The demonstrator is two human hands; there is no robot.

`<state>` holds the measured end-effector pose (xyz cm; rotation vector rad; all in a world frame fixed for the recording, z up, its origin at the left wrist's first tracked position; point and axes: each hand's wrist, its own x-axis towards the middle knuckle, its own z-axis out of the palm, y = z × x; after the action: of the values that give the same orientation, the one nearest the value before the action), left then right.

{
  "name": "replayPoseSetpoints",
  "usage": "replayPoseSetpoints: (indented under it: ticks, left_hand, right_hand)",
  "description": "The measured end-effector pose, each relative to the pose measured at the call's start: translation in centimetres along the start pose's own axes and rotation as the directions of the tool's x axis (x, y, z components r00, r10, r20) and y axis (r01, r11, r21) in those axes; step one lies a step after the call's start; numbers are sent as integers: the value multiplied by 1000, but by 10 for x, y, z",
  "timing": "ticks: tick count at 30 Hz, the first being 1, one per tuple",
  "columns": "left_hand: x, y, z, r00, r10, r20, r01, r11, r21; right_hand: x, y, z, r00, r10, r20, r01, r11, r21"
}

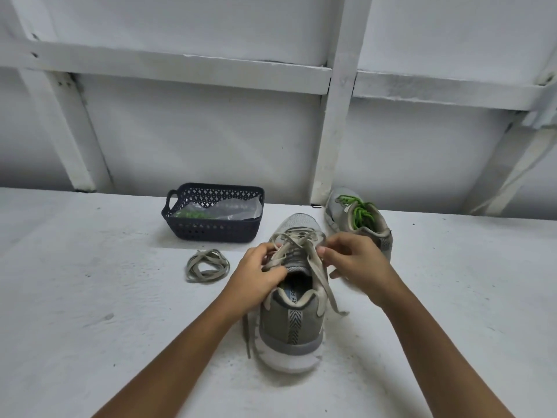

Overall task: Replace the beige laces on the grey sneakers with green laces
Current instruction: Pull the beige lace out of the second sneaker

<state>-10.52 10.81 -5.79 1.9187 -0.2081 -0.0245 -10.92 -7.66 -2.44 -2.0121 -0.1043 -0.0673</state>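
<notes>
Left hand (259,277), right hand (360,262) — pinch-grips on beige lace (297,241) — insole (295,292) "XY FO".

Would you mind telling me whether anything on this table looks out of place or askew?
Nothing looks damaged or spilled. The far sneaker seems tipped sideways, its green laces loose and untied. A loose beige lace lies coiled on the table before the basket.

Both arms forward; left hand (259,277) and right hand (358,262), fingers (339,240) in pinch on beige lace (297,236)
</notes>
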Motion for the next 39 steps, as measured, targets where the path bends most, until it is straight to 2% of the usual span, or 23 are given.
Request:
replayPoseSetpoints:
  ticks: [2, 5, 7, 11, 15, 17, 20, 22, 24, 26, 28, 29, 32, 35, 37, 39]
  left_hand:
    - [0, 0, 0, 1000, -6, 9, 6, 1000, -12]
    - [0, -1, 0, 1000, -8, -1, 8, 1000, -13]
    - [1, -2, 0, 1000, -7, -5, 7, 1000, -11]
    - [3, -5, 0, 1000, 4, -12, -4, 1000, -6]
    - [3, -5, 1, 1000, 2, -14, -2, 1000, -6]
    - [3, -6, 0, 1000, 4, -18, -4, 1000, 6]
    - [3, -5, 0, 1000, 14, -21, -14, 1000, 11]
    - [3, -5, 0, 1000, 10, -23, -9, 1000, 12]
    - [3, -5, 1, 1000, 2, -23, -2, 1000, 9]
    - [2, -5, 1, 1000, 4, -29, -4, 1000, 5]
    - [2, -4, 1, 1000, 12, -29, -12, 1000, 4]
    - [2, -4, 1, 1000, 13, -26, -13, 1000, 2]
    - [2, -6, 1, 1000, 12, -21, -12, 1000, 2]
    - [2, -6, 1, 1000, 13, -25, -13, 1000, -1]
    - [3, -6, 1, 1000, 11, -28, -11, 1000, -1]
    - [3, -7, 1, 999, 13, -31, -13, 1000, 2]
  right_hand:
    - [1, -3, 2, 999, 3, -48, 0, 999, 48]
    - [3, -10, -1, 984, 64, -168, -23, 971, 236]
    - [3, -13, -6, 982, 60, -181, -28, 984, 176]
    - [-4, -11, -8, 997, 66, 46, -63, 996, -62]
    - [-3, -11, -3, 1000, -7, -19, 5, 997, -76]
    - [-1, -13, -4, 998, 1, -58, 1, 999, 41]
    - [3, -18, -9, 977, 55, -205, 1, 965, 261]
    - [4, -18, -12, 965, 99, -242, -23, 954, 298]
    - [-1, -16, -11, 985, 116, -127, -83, 967, 241]
    - [-6, -11, -5, 996, 83, 7, -84, 995, 57]
    - [-8, -8, -1, 999, 35, -3, -35, 999, -34]
    - [-8, -9, -1, 999, 30, -45, -30, 1000, 10]
    - [-3, -20, -10, 970, 104, -219, -26, 942, 335]
    - [-2, -23, -19, 939, 146, -310, 6, 898, 440]
    - [-5, -19, -15, 960, 164, -226, -60, 911, 408]
    - [-10, -12, -4, 982, 155, -108, -117, 947, 300]
